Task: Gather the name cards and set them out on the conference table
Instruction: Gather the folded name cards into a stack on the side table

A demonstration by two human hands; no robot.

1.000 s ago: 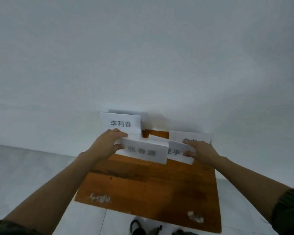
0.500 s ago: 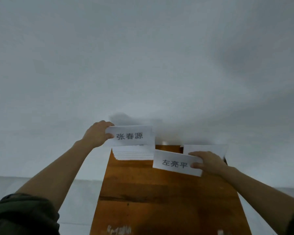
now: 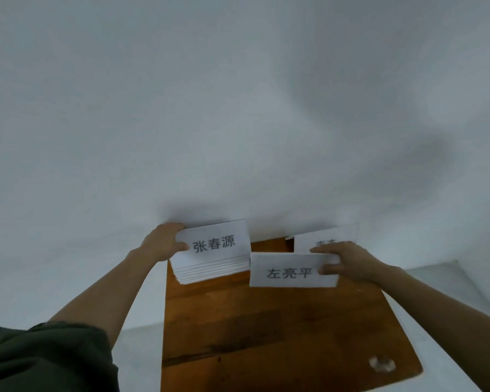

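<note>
A stack of white name cards point(image 3: 213, 254) with black printed characters on its top card sits at the far left of a small wooden table point(image 3: 280, 329). My left hand point(image 3: 163, 244) grips that stack by its left edge. My right hand point(image 3: 348, 261) pinches a single white name card point(image 3: 287, 271) by its right edge, just right of the stack and low over the tabletop. Another white name card point(image 3: 327, 236) stands behind my right hand at the table's far right, its print partly hidden by my fingers.
The wooden table stands against a plain white wall point(image 3: 238, 108). Its near half is bare wood with a white scuff point(image 3: 381, 363) near the front right corner. Pale floor point(image 3: 447, 281) shows on both sides of the table.
The left-hand card was flipped upright and now rests on top of the stack. The right hand's card was turned upright too and moved close beside the stack.
</note>
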